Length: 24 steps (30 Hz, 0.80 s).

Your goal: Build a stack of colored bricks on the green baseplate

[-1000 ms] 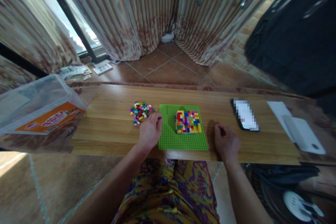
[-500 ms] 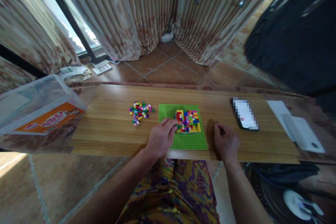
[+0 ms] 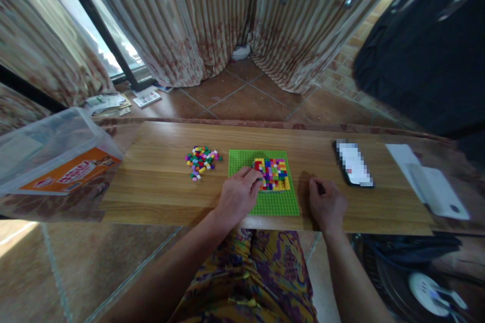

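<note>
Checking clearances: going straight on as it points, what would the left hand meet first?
Likely the multicoloured rectangular plastic-brick block; the left hand overlaps its left side in view; depth is unclear.

Noted smooth wood grain with slight sheen on table. Recorded hard plastic in loose bricks and brick block; evenly studded plastic in baseplate. Logged clear, smooth plastic in bin, pleated cloth in curtains, printed cloth in trousers, paper in pile, faint gloss on floor tiles.
</note>
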Tool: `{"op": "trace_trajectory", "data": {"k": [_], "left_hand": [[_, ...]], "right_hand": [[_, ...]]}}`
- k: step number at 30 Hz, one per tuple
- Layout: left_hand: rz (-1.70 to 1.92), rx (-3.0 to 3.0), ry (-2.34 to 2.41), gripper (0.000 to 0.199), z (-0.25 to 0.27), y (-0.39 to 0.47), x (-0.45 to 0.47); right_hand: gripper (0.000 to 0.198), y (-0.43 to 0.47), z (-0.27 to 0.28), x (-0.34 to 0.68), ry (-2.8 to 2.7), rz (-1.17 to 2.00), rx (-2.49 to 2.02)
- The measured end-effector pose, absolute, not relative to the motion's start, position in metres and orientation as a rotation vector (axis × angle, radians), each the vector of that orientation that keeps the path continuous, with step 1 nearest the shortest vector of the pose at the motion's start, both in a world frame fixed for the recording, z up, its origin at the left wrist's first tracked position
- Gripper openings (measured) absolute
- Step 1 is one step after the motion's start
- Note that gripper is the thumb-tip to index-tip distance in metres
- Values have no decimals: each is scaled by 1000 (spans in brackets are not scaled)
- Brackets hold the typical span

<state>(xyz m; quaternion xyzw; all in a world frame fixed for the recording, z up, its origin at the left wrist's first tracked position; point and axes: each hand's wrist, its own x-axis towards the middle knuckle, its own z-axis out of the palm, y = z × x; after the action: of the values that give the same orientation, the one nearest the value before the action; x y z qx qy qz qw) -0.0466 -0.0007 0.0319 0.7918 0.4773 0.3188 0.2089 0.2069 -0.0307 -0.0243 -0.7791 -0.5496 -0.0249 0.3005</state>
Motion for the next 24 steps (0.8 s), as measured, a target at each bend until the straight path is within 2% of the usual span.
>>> {"op": "trace_trajectory", "data": {"k": [12,24], "left_hand": [[839,2252,1414,13,28,1,-38],[958,2278,1423,12,25,-2,-36]], "right_hand": [[38,-30,-26,209,-1443,-31,-2076],[38,-30,-26,208,-1440,-44,-2076]]}}
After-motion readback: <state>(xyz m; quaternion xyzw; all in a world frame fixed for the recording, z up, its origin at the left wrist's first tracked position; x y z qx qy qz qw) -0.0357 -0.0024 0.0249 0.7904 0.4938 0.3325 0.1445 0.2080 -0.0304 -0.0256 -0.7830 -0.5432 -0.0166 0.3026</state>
